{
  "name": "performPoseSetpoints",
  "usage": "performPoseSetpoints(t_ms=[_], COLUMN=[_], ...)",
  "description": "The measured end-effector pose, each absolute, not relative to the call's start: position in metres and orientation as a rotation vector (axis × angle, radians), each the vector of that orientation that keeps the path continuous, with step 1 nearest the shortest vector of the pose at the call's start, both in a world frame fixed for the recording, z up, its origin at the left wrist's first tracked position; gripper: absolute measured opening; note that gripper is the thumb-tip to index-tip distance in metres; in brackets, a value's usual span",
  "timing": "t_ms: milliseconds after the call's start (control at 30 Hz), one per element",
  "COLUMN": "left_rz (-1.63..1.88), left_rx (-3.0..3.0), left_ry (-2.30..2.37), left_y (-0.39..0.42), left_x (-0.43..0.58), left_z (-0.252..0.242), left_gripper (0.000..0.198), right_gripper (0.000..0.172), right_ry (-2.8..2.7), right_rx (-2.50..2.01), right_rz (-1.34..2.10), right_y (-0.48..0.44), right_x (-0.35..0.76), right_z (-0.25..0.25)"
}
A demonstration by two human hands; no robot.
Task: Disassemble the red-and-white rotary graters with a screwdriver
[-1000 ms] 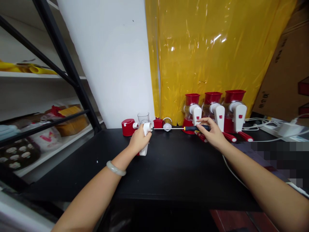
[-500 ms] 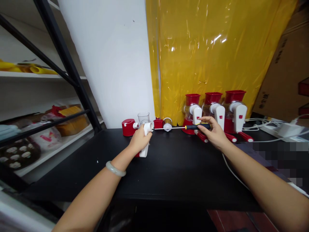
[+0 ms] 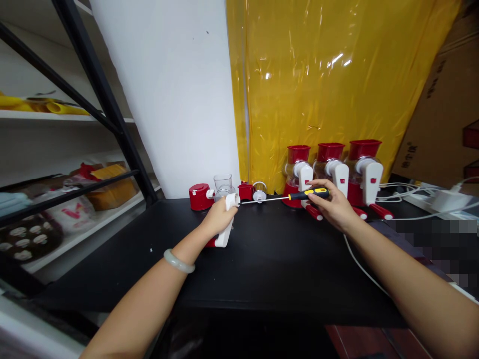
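Note:
My left hand (image 3: 217, 218) is wrapped round a white crank handle (image 3: 227, 225) with a red end, held just over the black table (image 3: 262, 259). My right hand (image 3: 333, 205) grips the black and yellow handle of a long screwdriver (image 3: 295, 197). Its thin shaft runs left, and the tip sits a little to the right of the handle's round white hub. Behind my left hand stand a clear cup part (image 3: 222, 183) and a red base (image 3: 198, 196).
Three red and white hand grinders (image 3: 335, 172) stand in a row against a yellow plastic sheet (image 3: 329, 85). Small red and clear parts (image 3: 252, 191) lie near the wall. White cables and a power strip (image 3: 430, 199) lie at right. A black metal shelf rack (image 3: 67, 189) is at left.
The screwdriver tip has drawn back to the right, out of the crank handle's hub. My left hand has tilted the handle and lowered it slightly.

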State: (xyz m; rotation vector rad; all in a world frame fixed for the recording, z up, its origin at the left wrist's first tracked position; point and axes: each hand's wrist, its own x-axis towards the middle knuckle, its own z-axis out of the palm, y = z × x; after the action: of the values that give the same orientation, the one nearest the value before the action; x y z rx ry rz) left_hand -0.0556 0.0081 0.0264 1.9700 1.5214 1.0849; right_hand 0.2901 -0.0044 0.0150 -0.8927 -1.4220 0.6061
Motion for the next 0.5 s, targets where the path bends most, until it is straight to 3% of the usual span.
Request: performPoseSetpoints(t_ms=[233, 500], left_rz=[1.067, 0.96], left_rx=[2.207, 2.264], left_ry=[1.768, 2.009], left_y=[0.004, -0.007], left_x=[-0.054, -0.049], left_z=[0.033, 0.043], left_gripper=[0.033, 0.034], right_gripper=[0.055, 0.059], right_ry=[-1.45, -1.422], right_rx=[-1.103, -1.233], right_rz=[0.575, 0.598], right_y=[-0.008, -0.016], right_x=[0.287, 0.279], right_z=[0.018, 0.024])
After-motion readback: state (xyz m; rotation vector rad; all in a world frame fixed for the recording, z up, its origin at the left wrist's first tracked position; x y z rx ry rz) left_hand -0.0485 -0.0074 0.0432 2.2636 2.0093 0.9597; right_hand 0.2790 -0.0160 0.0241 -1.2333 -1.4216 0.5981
